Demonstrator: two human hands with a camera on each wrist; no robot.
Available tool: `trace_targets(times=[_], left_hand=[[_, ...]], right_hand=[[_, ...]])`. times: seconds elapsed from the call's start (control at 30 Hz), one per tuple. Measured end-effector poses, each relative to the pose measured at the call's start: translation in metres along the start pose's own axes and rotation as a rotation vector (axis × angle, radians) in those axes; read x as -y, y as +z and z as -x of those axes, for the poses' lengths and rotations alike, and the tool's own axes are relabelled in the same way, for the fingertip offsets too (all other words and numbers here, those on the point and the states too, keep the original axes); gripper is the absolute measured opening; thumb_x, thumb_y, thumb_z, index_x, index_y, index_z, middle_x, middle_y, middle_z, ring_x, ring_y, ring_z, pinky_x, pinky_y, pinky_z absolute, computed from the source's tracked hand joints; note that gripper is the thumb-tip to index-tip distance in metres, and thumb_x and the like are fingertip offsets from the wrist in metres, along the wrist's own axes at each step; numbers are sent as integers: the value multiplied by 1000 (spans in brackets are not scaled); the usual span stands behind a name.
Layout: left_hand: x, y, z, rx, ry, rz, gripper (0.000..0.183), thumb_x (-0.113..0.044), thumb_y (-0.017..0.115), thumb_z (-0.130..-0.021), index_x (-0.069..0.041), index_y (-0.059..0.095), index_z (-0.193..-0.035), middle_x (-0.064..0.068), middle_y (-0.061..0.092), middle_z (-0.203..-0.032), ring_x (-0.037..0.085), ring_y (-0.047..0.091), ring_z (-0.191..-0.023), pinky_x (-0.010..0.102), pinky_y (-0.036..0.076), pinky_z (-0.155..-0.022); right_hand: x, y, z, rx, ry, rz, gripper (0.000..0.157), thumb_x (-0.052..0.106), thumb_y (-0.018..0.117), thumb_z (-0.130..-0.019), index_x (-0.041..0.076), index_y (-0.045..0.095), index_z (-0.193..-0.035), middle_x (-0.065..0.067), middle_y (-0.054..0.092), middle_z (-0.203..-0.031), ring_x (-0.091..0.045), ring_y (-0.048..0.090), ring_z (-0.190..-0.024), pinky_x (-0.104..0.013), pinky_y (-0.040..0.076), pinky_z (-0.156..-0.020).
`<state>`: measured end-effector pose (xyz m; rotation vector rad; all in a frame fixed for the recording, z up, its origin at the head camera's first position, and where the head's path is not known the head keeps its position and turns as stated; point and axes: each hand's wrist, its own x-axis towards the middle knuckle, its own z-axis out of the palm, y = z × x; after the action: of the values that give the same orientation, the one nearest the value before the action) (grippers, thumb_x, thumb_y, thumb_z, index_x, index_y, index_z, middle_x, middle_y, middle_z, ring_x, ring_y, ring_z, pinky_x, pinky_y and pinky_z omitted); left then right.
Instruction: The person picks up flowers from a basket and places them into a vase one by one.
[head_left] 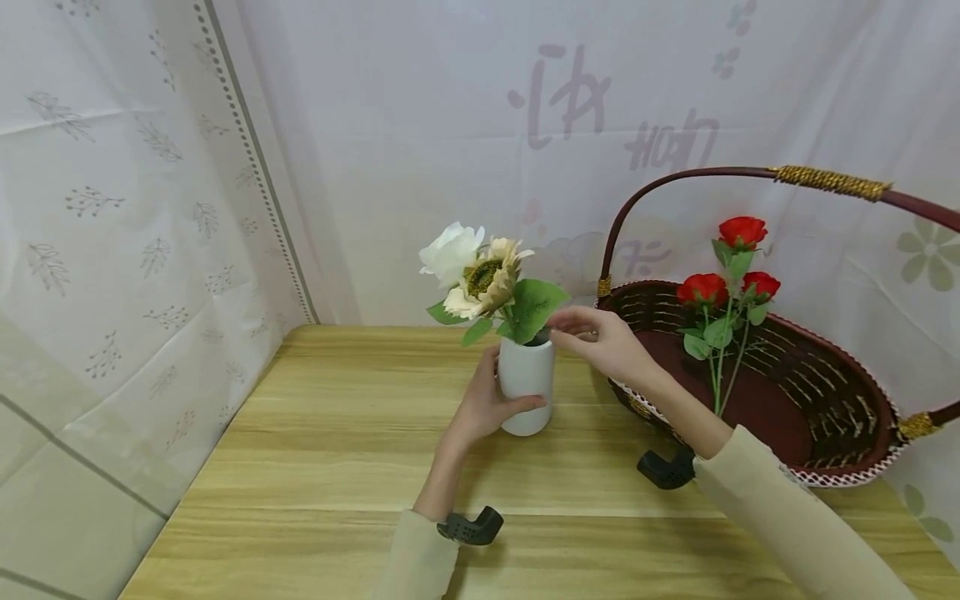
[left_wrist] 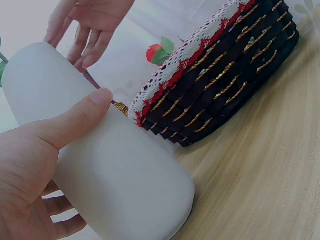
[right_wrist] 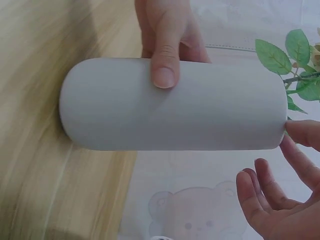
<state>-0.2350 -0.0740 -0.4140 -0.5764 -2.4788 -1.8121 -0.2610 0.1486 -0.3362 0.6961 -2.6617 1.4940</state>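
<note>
A plain white vase (head_left: 527,383) stands on the wooden table, and my left hand (head_left: 483,400) grips its side. That thumb (left_wrist: 82,117) lies across the vase's front in the left wrist view. From the mouth rise a white flower (head_left: 452,254), a cream flower with a dark centre (head_left: 483,279) and green leaves (head_left: 536,308). My right hand (head_left: 611,346) is at the rim's right side, its thumb and a fingertip touching or very near the edge. In the right wrist view its other fingers (right_wrist: 257,195) are loosely bent, away from the vase.
Right of the vase sits a dark woven basket (head_left: 817,367) with lace trim and a tall arched handle (head_left: 697,172). Red roses (head_left: 703,290) on green stems stand in it. Patterned white cloth (head_left: 405,167) hangs behind the table (head_left: 322,467).
</note>
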Motion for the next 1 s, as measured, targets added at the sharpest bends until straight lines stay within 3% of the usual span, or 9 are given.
trace_targets(times=[0.3, 0.57, 1.0], left_hand=[[2, 0, -1, 3, -3, -3, 87, -14, 86, -82, 0, 32, -149, 20, 48, -139, 35, 54, -122, 52, 46, -100], [45, 10, -15, -27, 2, -7, 96, -23, 90, -78, -12, 30, -152, 12, 47, -142, 30, 53, -124, 53, 45, -101], [48, 9, -15, -23, 7, -17, 97, -36, 91, -76, -14, 32, -150, 7, 49, -139, 24, 54, -123, 49, 46, -101]], right_hand=[[-4, 0, 7, -13, 12, -14, 35, 25, 69, -99, 10, 64, -130, -11, 66, -123, -27, 62, -113, -48, 51, -92], [-11, -2, 12, -23, 27, 26, 34, 25, 70, -98, 10, 65, -129, -12, 67, -123, -27, 63, -112, -50, 52, -92], [-23, -18, 22, -45, 47, 90, 32, 25, 69, -99, 8, 66, -126, -11, 69, -121, -25, 65, -109, -44, 52, -93]])
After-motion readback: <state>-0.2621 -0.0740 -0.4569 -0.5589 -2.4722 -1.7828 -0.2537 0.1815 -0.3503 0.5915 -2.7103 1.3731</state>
